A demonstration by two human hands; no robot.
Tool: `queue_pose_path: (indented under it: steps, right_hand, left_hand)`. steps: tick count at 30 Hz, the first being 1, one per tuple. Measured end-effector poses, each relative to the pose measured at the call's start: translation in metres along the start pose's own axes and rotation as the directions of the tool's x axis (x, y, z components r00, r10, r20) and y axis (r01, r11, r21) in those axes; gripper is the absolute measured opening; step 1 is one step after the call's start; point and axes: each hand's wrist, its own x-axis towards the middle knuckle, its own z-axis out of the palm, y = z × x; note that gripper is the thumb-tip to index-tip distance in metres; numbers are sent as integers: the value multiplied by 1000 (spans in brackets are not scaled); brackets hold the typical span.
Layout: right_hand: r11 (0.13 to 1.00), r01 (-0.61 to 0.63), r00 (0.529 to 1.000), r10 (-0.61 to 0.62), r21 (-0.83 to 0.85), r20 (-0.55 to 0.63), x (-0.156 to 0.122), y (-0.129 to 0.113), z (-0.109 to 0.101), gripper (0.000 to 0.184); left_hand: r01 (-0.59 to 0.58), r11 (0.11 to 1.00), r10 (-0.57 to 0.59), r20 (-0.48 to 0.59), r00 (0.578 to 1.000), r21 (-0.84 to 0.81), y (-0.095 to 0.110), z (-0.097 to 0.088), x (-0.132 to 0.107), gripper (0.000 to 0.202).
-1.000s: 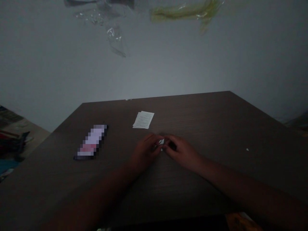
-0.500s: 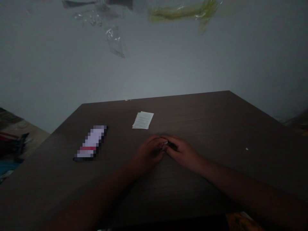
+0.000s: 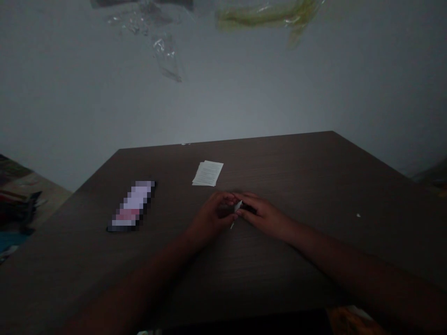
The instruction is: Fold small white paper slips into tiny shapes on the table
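Observation:
My left hand (image 3: 211, 215) and my right hand (image 3: 263, 215) meet at the middle of a dark wooden table (image 3: 314, 177). Between their fingertips is a small white piece of paper (image 3: 238, 206), pinched from both sides; a thin white edge of it pokes down toward the tabletop. Something small and dark sits under my right fingers, too dim to name. Both hands have their fingers curled. The room is dark, so fine detail is lost.
A folded white printed sheet (image 3: 208, 173) lies just beyond the hands. A phone with a lit screen (image 3: 132, 206) lies to the left. A tiny white scrap (image 3: 358, 215) lies at the right. Plastic bags (image 3: 167, 56) hang on the wall behind.
The hands stayed together at the same spot. The white paper between them, nearly hidden half a second ago, now shows again with a tip sticking out below.

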Motion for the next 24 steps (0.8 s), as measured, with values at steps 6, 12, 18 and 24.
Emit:
queue_pose_path:
  steps: [6,12,18,24]
  right_hand:
    - [997,-50,991,56,54,-119,-1,13,9,50]
    - [989,-109,984,121,101,-131,0,13,11,48]
    - [969,-150,979,173,197,-105,1,10,8,40]
    - [968,-139,983,161,211,-93,1,10,7,40]
  left_hand:
    - [136,978,-141,-18,990,-158,-3,4,3,40]
    - [170,966,-168,28,985,-195,2,9,4,36]
    - [197,948,-187,63,980,-249,2,10,4,37]
    - [218,945,-196,110,974,-246,6,4,3,37]
